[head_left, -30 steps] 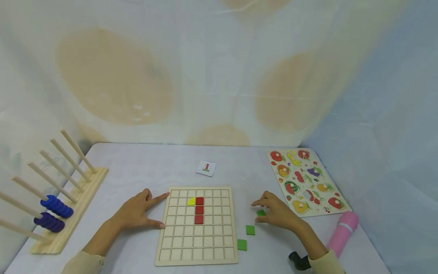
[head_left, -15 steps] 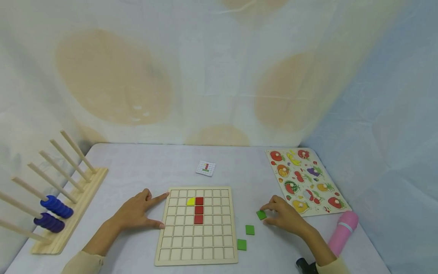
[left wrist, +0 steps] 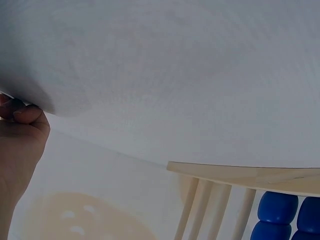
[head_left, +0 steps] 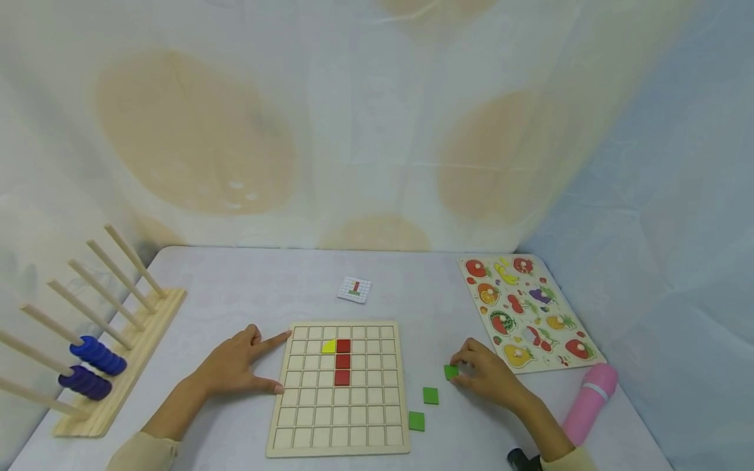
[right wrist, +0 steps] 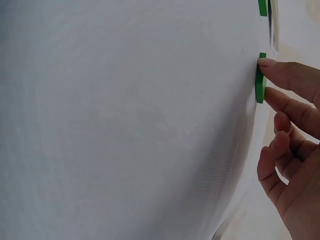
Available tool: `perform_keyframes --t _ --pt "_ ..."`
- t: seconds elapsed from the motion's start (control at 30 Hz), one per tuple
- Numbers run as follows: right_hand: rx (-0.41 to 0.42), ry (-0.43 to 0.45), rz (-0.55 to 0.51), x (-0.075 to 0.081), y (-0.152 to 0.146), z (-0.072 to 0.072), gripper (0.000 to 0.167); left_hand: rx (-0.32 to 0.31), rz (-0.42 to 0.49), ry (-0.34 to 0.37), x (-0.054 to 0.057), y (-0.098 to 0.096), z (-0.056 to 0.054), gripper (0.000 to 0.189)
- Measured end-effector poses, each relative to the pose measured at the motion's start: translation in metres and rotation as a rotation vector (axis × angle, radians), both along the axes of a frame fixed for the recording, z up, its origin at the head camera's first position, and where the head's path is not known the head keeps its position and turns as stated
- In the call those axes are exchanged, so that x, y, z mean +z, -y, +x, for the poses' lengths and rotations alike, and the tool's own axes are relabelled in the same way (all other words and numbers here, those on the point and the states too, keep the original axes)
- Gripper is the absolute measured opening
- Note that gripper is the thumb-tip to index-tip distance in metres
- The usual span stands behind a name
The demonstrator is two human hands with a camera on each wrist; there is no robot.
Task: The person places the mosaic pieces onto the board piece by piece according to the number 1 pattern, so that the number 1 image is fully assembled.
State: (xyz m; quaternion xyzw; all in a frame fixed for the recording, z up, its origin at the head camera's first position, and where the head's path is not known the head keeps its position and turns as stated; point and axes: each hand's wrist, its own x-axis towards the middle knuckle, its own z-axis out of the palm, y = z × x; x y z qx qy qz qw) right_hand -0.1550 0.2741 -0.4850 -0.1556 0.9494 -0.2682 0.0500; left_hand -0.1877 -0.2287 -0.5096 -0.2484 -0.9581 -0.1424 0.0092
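Note:
A wooden grid board (head_left: 312, 451) lies flat, holding a column of red squares (head_left: 343, 362) and a yellow piece (head_left: 328, 347) beside the top one. My left hand (head_left: 235, 363) rests at its left side, index finger and thumb stretched to the edge; the left wrist view shows this hand (left wrist: 22, 150) only partly. Right of the board, my right hand (head_left: 485, 373) pinches a green square tile (head_left: 451, 372) between thumb and index finger. In the right wrist view, two fingertips sit on the green tile (right wrist: 260, 82), with the other fingers curled.
Two more green tiles (head_left: 430, 396) (head_left: 416, 421) lie between the board and my right hand. A small pattern card (head_left: 355, 289) lies behind the board. A peg rack (head_left: 141, 353) with blue beads stands left. At right are a fruit puzzle board (head_left: 512, 314) and a pink cylindrical object (head_left: 589, 399).
My right hand has moved slightly right and closed its thumb and index finger on the farthest green tile, which has turned a little. The left hand has stayed in place.

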Motion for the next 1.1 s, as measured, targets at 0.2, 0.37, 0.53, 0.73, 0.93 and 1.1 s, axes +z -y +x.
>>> perform_keyframes --t 0.2,0.37,0.53,0.73,0.93,1.1 --pt "-0.002 -0.058 -0.021 -0.002 0.006 0.002 0.02 -0.006 -0.005 -0.006 0.0 0.0 -0.001 0.101" --pt "-0.003 -0.076 -0.088 -0.002 0.017 0.004 0.02 -0.006 0.002 -0.005 -0.001 0.001 -0.001 0.101" --pt "0.014 -0.043 -0.122 0.002 0.033 0.004 0.02 -0.008 -0.003 -0.006 -0.002 0.001 -0.002 0.101" --pt "0.08 -0.06 -0.14 0.004 0.055 0.003 0.021 -0.005 -0.008 -0.003 -0.001 0.0 -0.002 0.102" --pt "0.159 -0.09 -0.161 0.006 0.074 0.004 0.02 -0.005 -0.007 0.011 0.0 0.0 -0.002 0.102" --pt "0.229 -0.101 -0.183 0.01 0.089 0.004 0.02 0.001 -0.008 0.012 -0.001 0.001 -0.002 0.102"
